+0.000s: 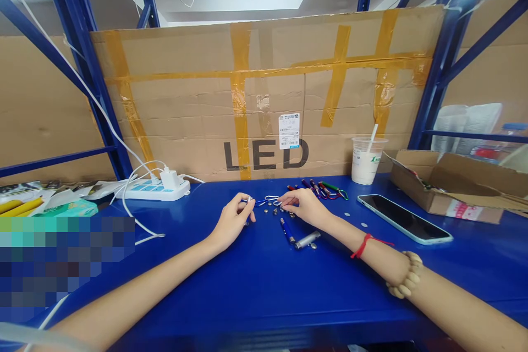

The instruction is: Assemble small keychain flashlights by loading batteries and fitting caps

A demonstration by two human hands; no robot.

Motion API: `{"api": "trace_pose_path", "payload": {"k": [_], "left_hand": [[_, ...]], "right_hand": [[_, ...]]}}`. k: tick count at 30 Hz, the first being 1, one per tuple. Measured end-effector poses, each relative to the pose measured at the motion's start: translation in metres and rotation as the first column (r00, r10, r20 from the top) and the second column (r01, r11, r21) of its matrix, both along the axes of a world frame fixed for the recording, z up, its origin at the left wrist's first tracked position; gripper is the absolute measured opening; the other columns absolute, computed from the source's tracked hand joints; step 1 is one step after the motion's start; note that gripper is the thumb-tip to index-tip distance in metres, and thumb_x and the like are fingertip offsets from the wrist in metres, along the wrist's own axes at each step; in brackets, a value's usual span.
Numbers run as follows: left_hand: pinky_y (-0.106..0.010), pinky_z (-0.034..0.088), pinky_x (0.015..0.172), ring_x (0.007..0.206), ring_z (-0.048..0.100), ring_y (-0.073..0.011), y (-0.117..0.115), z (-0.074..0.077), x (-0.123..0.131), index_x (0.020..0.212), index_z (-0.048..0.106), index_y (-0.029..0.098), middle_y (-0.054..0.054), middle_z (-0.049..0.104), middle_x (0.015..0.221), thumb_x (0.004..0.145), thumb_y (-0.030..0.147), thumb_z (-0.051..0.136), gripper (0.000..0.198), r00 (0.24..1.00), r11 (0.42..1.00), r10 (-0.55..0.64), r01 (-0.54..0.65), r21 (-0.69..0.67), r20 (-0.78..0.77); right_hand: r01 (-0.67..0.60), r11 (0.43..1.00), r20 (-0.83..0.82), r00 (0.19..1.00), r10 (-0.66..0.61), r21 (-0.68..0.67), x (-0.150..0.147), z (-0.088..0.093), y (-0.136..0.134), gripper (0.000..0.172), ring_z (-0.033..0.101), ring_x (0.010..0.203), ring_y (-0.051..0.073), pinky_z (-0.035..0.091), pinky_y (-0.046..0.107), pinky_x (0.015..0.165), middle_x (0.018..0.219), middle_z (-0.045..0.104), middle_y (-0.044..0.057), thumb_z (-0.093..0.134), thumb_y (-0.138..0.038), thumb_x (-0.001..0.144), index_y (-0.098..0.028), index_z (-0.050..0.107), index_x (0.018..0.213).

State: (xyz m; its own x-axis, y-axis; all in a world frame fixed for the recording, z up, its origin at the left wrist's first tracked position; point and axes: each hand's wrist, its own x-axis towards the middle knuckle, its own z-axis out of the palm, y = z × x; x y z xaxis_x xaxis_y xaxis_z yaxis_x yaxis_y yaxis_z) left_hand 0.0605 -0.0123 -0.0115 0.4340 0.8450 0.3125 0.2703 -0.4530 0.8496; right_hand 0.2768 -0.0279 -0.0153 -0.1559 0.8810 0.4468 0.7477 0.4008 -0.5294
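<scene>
My left hand is closed, thumb against the fingers, around a small metal tube that is mostly hidden in the grip. From it a short blue piece leads right to a silver carabiner. My right hand pinches the carabiner's right end between thumb and fingertips. Small button cells lie scattered just under and beside the right hand. Nearer to me are a thin blue tube and a silver cylinder, lying on the blue tabletop.
Behind my right hand lie several coloured tubes with a green carabiner. A cup with a straw, a phone and an open cardboard box are at right. A power strip with white cables is at left.
</scene>
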Motion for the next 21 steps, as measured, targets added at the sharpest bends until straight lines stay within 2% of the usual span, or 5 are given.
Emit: {"api": "trace_pose_path", "payload": {"k": [7, 21], "left_hand": [[-0.022, 0.036, 0.050, 0.051, 0.046, -0.0103, 0.0000, -0.0005, 0.0001, 0.086, 0.049, 0.019, 0.002, 0.060, 0.061, 0.080, 0.052, 0.043, 0.034, 1.000, 1.000, 0.003, -0.003, 0.003, 0.007], [-0.021, 0.035, 0.049, 0.051, 0.045, -0.0095, -0.0005, -0.0012, 0.0001, 0.086, 0.048, 0.019, 0.002, 0.060, 0.061, 0.082, 0.050, 0.042, 0.031, 1.000, 1.000, -0.003, 0.003, 0.002, 0.021]], "right_hand": [[0.015, 1.000, 0.022, 1.000, -0.015, -0.007, -0.0009, 0.0014, -0.0018, 0.017, 0.066, 0.071, 0.014, 0.053, 0.024, 0.068, 0.080, 0.070, 0.006, 0.061, -0.013, 0.073, -0.014, 0.069, 0.089], [0.090, 0.996, 0.101, 0.991, -0.090, 0.007, -0.0033, 0.0033, -0.0057, 0.018, 0.064, 0.069, 0.013, 0.049, 0.022, 0.062, 0.077, 0.070, 0.000, 0.060, -0.019, 0.072, -0.021, 0.070, 0.088]]}}
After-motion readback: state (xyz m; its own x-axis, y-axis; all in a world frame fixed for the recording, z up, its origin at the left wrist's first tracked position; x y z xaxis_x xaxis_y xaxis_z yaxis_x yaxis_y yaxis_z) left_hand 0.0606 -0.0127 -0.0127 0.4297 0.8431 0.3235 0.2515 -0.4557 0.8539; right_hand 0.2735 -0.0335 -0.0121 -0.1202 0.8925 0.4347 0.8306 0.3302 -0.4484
